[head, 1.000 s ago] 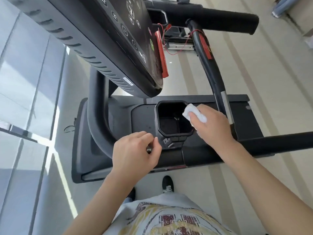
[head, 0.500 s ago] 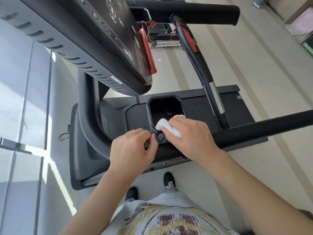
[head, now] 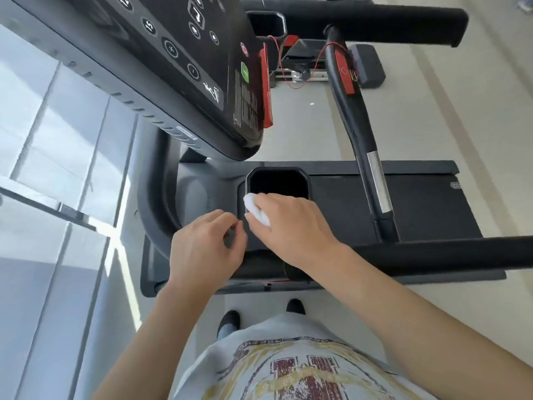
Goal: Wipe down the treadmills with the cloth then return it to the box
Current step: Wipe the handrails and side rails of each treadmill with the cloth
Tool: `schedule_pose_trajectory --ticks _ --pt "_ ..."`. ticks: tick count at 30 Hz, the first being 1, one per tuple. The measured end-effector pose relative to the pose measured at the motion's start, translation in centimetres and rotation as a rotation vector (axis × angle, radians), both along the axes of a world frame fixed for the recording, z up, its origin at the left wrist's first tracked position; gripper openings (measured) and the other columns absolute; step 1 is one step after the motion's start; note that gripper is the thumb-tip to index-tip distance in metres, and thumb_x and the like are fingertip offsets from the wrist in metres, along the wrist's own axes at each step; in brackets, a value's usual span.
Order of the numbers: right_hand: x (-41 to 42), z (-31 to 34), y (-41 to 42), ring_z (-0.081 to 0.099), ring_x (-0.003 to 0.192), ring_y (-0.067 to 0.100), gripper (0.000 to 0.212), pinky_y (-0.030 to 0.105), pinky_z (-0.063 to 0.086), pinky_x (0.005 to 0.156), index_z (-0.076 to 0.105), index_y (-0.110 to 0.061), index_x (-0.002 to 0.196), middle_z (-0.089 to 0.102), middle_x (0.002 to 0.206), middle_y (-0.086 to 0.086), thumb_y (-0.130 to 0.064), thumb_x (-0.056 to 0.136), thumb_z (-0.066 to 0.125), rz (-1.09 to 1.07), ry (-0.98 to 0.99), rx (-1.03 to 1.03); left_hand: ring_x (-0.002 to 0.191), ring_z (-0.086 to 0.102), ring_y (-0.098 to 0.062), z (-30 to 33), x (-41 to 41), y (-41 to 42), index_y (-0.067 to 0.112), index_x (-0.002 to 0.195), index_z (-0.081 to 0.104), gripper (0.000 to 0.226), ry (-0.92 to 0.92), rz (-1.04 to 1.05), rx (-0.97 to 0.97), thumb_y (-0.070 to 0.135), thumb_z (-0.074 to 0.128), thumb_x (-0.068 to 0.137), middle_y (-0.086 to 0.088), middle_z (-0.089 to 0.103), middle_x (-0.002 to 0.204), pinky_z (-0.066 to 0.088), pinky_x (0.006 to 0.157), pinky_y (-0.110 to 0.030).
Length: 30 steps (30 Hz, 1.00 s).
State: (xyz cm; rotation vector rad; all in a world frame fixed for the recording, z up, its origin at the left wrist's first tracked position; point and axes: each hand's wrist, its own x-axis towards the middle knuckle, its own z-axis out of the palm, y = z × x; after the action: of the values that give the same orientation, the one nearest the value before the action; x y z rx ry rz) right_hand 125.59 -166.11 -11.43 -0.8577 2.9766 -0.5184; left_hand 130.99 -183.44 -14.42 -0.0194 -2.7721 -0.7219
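At the far left a pale glass partition (head: 52, 157) runs down the frame, a strip of sunlight on the floor beside it. Next comes the one treadmill (head: 403, 203) in view, its black console (head: 184, 62) tilted overhead. On the console two numbered round buttons read "12" and "15"; a plus and a minus button can be made out, along with a green button (head: 244, 72) and a small white running-figure symbol. A block of white small print sits beside the green button, too fine to read, and a small white label on the console's underside is likewise illegible. A red strip (head: 266, 90) edges the console.

Below it, the left hand (head: 202, 249) hovers over the dark tray surface with fingers loosely curled, thumb and forefinger nearly meeting; whether they pinch anything cannot be told. Just to its right, the right hand (head: 291, 229) grips one white cloth (head: 256, 210), bunched under the fingers and pressed against the near left rim of the black cup holder (head: 277, 180). A second cup holder shows at the top, beyond the console.

Further right, a curved black handle (head: 357, 134) carries one red tag and one silver sensor band, with a thin red cord looping near it. Two straight black handrails cross the frame, one at top, one at right.

At the bottom, a pale T-shirt (head: 302, 368) bears a cracked maroon and yellow print, its letters unreadable, and two dark shoes (head: 229, 320) stand on the floor.
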Motion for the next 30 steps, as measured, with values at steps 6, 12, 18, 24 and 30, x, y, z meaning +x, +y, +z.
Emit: schedule_pose_trajectory --ticks 6,12,18,24,30 --pt "0.1 0.5 5.3 0.043 0.056 0.022 0.019 0.030 0.022 0.044 0.037 -0.042 0.088 0.038 0.064 -0.001 -0.034 0.097 0.051 0.148 0.012 -0.020 0.068 0.056 -0.015 1.0 1.5 4.7 0.019 0.082 0.069 0.022 0.027 0.009 0.117 0.028 0.057 0.098 0.009 0.060 0.077 0.049 0.053 -0.039" --pt "1.2 0.0 12.8 0.030 0.048 0.023 0.040 0.025 0.017 0.041 0.035 -0.026 0.070 0.033 0.056 0.000 -0.021 0.085 0.072 0.088 0.074 -0.084 0.081 0.059 -0.014 1.9 1.7 9.7 0.018 0.092 0.073 0.014 0.040 -0.096 0.089 0.020 0.060 0.097 0.012 0.065 0.089 0.051 0.066 -0.035" --pt "1.7 -0.4 21.0 0.020 0.056 0.020 0.045 0.032 0.025 0.041 0.032 -0.015 0.062 0.033 0.057 0.007 -0.022 0.081 0.072 -0.146 0.117 -0.051 0.082 0.059 -0.011 1.7 1.0 14.9 0.020 0.095 0.074 0.016 -0.017 -0.214 0.062 0.021 0.058 0.098 0.014 0.066 0.089 0.051 0.069 -0.031" --pt "3.9 -0.3 24.2 0.037 0.071 0.014 0.023 0.030 0.032 0.058 0.065 -0.024 0.091 0.037 0.080 -0.013 -0.047 0.089 0.069 -0.126 0.173 -0.090 0.084 0.060 -0.009 1.2 -0.3 17.5 0.022 0.101 0.074 0.017 -0.094 -0.280 0.059 0.026 0.058 0.100 0.015 0.067 0.091 0.053 0.070 -0.028" --pt "6.7 -0.9 23.6 0.033 0.069 0.020 0.029 0.035 0.030 0.064 0.069 -0.015 0.084 0.041 0.077 -0.006 -0.041 0.099 0.070 -0.086 0.310 -0.115 0.075 0.060 -0.009 0.3 -0.4 17.5 0.026 0.096 0.073 0.035 -0.159 -0.306 0.009 0.041 0.041 0.102 0.014 0.066 0.084 0.053 0.059 -0.032"
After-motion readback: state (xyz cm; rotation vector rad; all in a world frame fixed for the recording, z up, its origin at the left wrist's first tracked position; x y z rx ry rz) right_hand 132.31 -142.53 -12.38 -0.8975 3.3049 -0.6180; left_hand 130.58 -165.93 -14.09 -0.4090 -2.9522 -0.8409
